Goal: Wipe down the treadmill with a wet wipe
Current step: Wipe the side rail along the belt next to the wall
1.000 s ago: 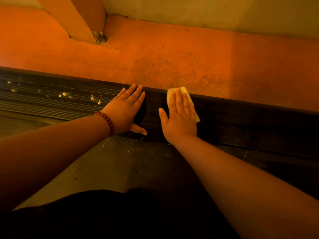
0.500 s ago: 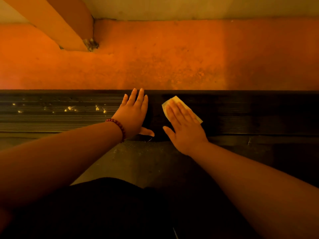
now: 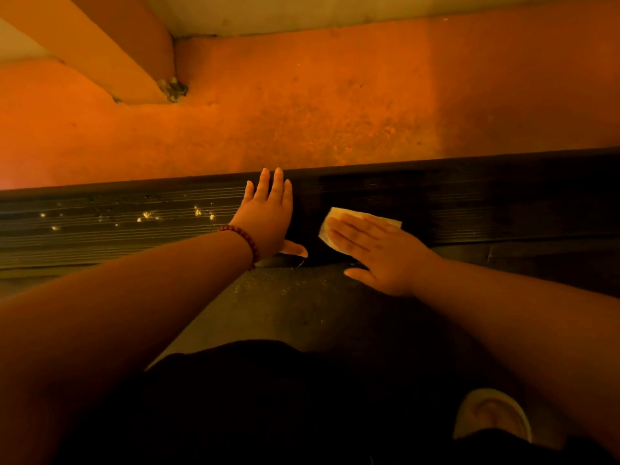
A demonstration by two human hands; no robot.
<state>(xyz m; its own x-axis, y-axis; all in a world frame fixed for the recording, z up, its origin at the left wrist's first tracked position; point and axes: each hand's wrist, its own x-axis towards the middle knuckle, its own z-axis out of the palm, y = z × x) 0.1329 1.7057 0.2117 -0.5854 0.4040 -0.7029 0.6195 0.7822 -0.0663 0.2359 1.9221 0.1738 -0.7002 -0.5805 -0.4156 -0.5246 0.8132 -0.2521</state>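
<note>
The wet wipe (image 3: pixel 352 214) lies flat on the treadmill's dark ribbed side rail (image 3: pixel 503 203), near the rail's inner edge, where it meets the belt (image 3: pixel 285 313). It is pinned under the right hand (image 3: pixel 385 260). That hand's grip is open, with the fingers straight and spread over the wipe, pointing left along the rail, and the thumb reaching back over the belt edge. The left hand (image 3: pixel 268 219) rests just beside it, apart from the wipe, palm down across the rail. Its fingertips are at the rail's outer edge by the orange floor (image 3: pixel 302 112) and its grip is likewise open, holding nothing, so it looks like a brace. A beaded bracelet (image 3: pixel 245 234) sits on that wrist. As for progress, the rail to the right of the hands looks darker and free of specks, so it is probably done. Left of the left hand, pale crumbs (image 3: pixel 147 215) dot the grooves, so that stretch seems to be waiting, along with the belt, which shows dusty flecks near its edge. I judge the job partway through, with the wiping stroke in hand
</note>
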